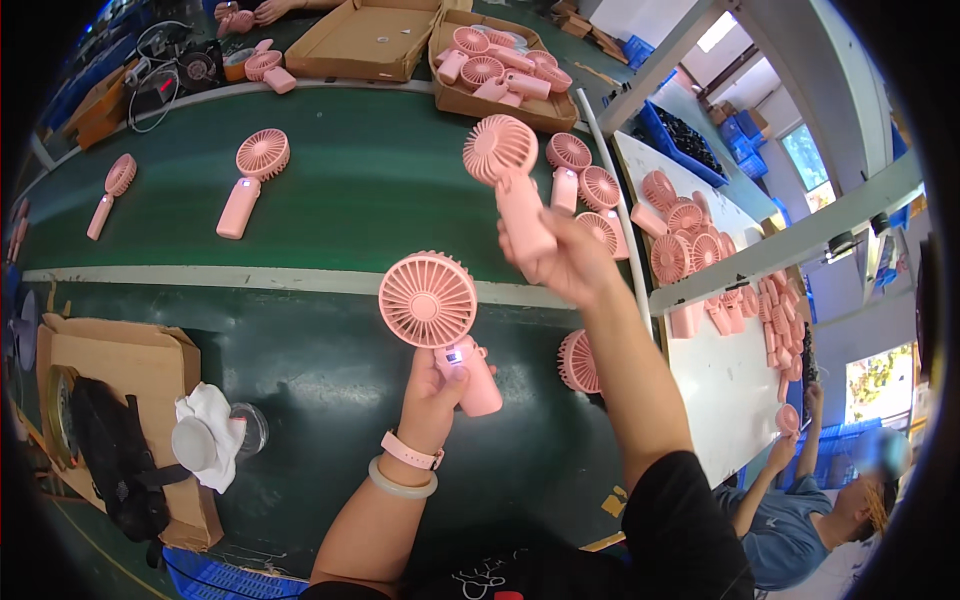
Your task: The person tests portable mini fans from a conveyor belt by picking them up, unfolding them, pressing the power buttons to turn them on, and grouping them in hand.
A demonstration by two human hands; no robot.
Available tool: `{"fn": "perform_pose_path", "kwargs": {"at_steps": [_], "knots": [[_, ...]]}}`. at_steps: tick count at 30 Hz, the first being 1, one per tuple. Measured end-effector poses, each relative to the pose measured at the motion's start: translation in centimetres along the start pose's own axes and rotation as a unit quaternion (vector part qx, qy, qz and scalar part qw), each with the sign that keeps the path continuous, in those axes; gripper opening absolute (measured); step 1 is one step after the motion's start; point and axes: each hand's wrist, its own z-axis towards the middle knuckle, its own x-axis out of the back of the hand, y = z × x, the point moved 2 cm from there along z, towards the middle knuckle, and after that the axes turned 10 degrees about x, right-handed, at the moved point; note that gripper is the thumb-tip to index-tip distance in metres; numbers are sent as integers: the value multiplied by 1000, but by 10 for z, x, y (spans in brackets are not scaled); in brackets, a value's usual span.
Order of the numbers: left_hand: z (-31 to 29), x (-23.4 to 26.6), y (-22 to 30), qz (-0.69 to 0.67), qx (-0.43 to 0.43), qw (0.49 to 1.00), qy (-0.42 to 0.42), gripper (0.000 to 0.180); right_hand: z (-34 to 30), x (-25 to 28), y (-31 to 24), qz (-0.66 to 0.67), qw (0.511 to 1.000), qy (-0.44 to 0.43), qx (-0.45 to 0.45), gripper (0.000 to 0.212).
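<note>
My left hand [432,392] is wrapped round the handle of a pink handheld fan [428,300]. Its round grille tilts up, and a small display glows on the handle near my thumb. In my right hand [572,258] is a second pink fan [500,150], gripped by the handle above the green belt, its head pointing away. Just right of it, several pink fans [600,188] lie grouped at the belt's right end. Another fan head [578,362] shows beside my right forearm, which hides part of it.
Two fans, one upper centre-left [262,155] and one far left [120,175], lie on the green belt [350,180]. Beyond are a cardboard box of fans [505,108] and a co-worker's hands [270,10]. A white table [700,380] holds more fans; a person [800,520] works there. A carton [120,350] stands left.
</note>
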Motion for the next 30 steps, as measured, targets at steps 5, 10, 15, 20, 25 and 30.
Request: {"fn": "perform_pose_path", "kwargs": {"at_steps": [5, 10, 15, 20, 25, 30], "knots": [[-1, 6, -5, 16, -39, 999, -1, 47, -82, -28, 32, 120, 990, -74, 23, 57], [-2, 0, -4, 21, -49, 999, -6, 45, -112, -8, 64, 259, 961, -100, -9, 58], [-3, 3, 1, 58, -30, 998, -2, 40, -105, 10, 90, 232, 969, -87, -28, 59], [-2, 3, -2, 45, -49, 998, 7, 38, -100, 16, 94, 245, 967, -65, -34, 52], [-3, 3, 0, 49, -47, 998, 7, 38, -104, 14, 96, 234, 969, -79, -19, 50], [-2, 0, -2, 31, -44, 998, 25, 39, -104, 18, 98, 216, 972, -93, -28, 54]]}}
